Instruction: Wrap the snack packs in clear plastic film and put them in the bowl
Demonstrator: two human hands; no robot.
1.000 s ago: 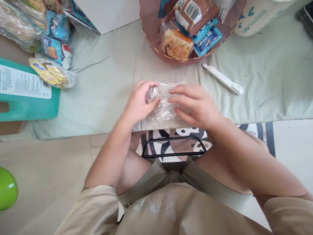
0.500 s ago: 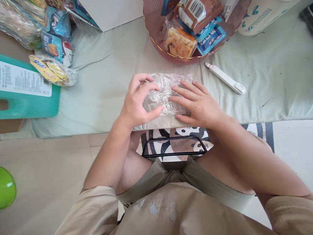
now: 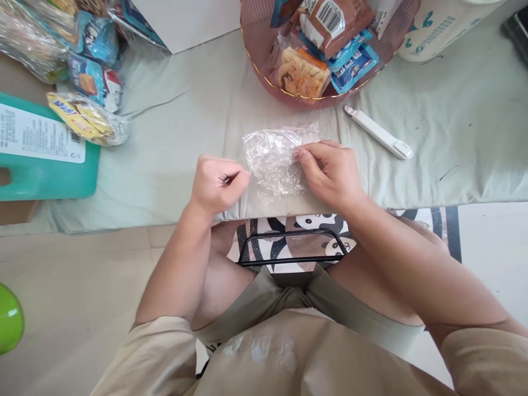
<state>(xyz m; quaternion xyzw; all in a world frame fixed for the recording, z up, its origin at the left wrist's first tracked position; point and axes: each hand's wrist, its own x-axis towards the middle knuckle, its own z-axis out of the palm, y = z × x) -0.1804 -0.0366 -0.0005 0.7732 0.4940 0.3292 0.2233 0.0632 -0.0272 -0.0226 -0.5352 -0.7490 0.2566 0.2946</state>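
Observation:
A crumpled sheet of clear plastic wrap (image 3: 274, 159) lies on the pale green cloth near its front edge. My right hand (image 3: 332, 173) pinches the right side of the wrap between thumb and curled fingers. Just left of the wrap, my left hand (image 3: 220, 184) is curled into a fist, thumb against the index finger, and I see nothing in it. A white box cutter (image 3: 379, 132) rests on the cloth beyond my right hand.
A pink ribbed bowl (image 3: 264, 71) with several snack packets stands at the back. A white tub (image 3: 445, 30) is right of it. On the left are a teal jug (image 3: 49, 184), a yellow snack packet (image 3: 84, 118) and other packets. A white box (image 3: 190, 22) stands behind.
Both hands were spread over the wrap. My left hand has drawn back left and closed into a fist. The fingers of my right hand have closed on the wrap's right side.

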